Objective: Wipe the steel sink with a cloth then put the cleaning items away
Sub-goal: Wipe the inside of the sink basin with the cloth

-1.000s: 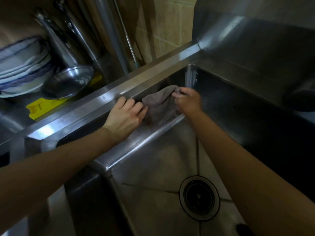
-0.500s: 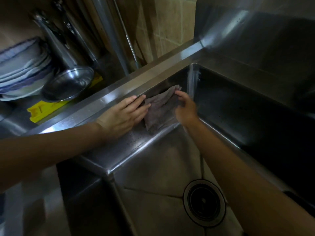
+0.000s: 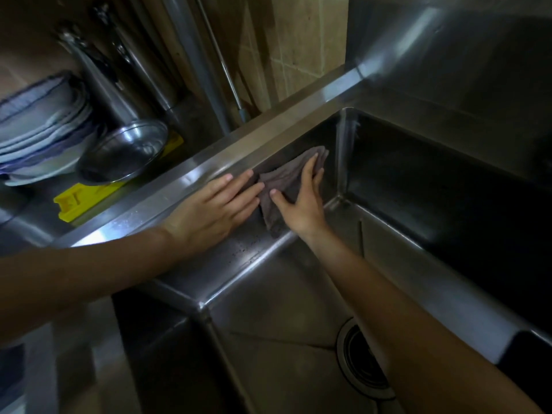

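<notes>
A grey-brown cloth (image 3: 283, 180) lies flat against the left inner wall of the steel sink (image 3: 268, 258), near the far corner. My right hand (image 3: 301, 201) presses on it with straight, spread fingers. My left hand (image 3: 218, 207) rests flat on the same wall just left of the cloth, its fingertips touching the cloth's edge. The sink drain (image 3: 363, 366) sits in the basin floor below my right forearm.
Left of the sink rim (image 3: 209, 165) stand stacked plates (image 3: 38, 130), a steel bowl (image 3: 125, 150), upright steel utensils (image 3: 98, 76) and a yellow item (image 3: 83, 198). A tiled wall (image 3: 301, 40) and a steel backsplash (image 3: 448, 49) rise behind.
My right hand has gone from pinching the cloth's top edge to pressing flat on it. My left hand's fingers have straightened and it now lies flat beside the cloth.
</notes>
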Demonstrator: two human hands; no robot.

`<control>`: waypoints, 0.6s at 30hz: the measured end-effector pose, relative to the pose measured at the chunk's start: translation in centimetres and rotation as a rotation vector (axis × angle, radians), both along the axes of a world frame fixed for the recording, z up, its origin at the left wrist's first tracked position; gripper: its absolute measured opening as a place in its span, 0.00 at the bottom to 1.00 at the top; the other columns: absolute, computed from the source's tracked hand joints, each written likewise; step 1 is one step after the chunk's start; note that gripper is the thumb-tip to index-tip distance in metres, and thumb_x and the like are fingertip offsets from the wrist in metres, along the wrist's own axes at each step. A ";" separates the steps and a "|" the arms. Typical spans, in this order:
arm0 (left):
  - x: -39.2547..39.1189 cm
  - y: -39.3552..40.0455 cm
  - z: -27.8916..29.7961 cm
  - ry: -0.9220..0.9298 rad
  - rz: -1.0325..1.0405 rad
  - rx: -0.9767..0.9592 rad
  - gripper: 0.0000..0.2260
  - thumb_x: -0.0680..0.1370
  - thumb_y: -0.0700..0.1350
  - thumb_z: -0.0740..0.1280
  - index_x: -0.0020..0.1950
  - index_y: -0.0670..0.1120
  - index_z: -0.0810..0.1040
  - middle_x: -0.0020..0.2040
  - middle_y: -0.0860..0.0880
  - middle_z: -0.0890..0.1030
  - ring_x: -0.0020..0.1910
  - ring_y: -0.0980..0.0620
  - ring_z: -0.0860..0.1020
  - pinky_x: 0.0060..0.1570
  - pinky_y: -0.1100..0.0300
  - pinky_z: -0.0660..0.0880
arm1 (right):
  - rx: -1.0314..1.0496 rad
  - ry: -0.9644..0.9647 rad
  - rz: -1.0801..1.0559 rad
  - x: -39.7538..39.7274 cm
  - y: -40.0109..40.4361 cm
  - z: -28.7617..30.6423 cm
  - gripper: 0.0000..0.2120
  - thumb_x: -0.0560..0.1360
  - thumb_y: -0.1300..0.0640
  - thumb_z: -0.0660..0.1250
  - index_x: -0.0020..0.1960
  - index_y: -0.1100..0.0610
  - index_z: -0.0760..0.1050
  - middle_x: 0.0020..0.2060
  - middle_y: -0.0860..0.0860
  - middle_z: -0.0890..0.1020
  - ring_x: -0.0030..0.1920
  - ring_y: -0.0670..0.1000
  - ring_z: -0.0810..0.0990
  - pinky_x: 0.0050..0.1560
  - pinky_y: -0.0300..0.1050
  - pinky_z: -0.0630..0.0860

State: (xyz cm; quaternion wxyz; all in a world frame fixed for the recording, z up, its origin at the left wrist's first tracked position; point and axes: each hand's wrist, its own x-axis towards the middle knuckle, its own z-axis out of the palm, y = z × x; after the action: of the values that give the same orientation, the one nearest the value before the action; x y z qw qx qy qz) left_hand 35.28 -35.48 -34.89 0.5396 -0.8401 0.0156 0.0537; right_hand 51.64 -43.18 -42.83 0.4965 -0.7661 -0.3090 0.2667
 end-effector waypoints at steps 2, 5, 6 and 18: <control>-1.1 0.3 0.2 -0.037 -0.064 -0.037 0.23 0.72 0.45 0.60 0.67 0.47 0.74 0.68 0.44 0.73 0.68 0.44 0.71 0.71 0.48 0.50 | 0.007 0.014 -0.003 0.0 0.1 0.4 0.48 0.75 0.46 0.67 0.74 0.41 0.29 0.76 0.52 0.34 0.76 0.62 0.46 0.72 0.68 0.53; -2.6 0.8 0.7 -0.029 -0.066 -0.019 0.24 0.68 0.42 0.66 0.65 0.43 0.75 0.68 0.41 0.72 0.70 0.42 0.66 0.73 0.48 0.40 | 0.011 -0.016 -0.002 -0.3 0.0 0.5 0.47 0.76 0.47 0.66 0.74 0.44 0.29 0.76 0.54 0.34 0.76 0.61 0.44 0.72 0.64 0.50; -2.8 0.8 0.7 -0.024 -0.043 -0.027 0.25 0.68 0.41 0.67 0.66 0.42 0.75 0.69 0.40 0.71 0.70 0.42 0.64 0.73 0.48 0.39 | 0.006 -0.038 0.000 -0.6 0.0 0.5 0.47 0.76 0.47 0.66 0.75 0.45 0.30 0.76 0.54 0.34 0.76 0.60 0.43 0.72 0.63 0.49; -2.7 1.4 -0.3 -0.061 -0.146 -0.094 0.20 0.79 0.37 0.50 0.65 0.40 0.75 0.69 0.38 0.70 0.70 0.40 0.62 0.73 0.48 0.40 | -0.142 -0.203 -0.070 2.9 0.5 0.6 0.49 0.74 0.45 0.67 0.75 0.51 0.30 0.76 0.57 0.35 0.76 0.61 0.41 0.73 0.64 0.47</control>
State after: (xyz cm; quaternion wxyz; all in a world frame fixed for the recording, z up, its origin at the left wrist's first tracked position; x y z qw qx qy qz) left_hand 32.59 -34.04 -35.21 0.5025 -0.8622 0.0630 -0.0121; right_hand 54.54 -42.63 -42.26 0.4160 -0.8326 -0.3113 0.1915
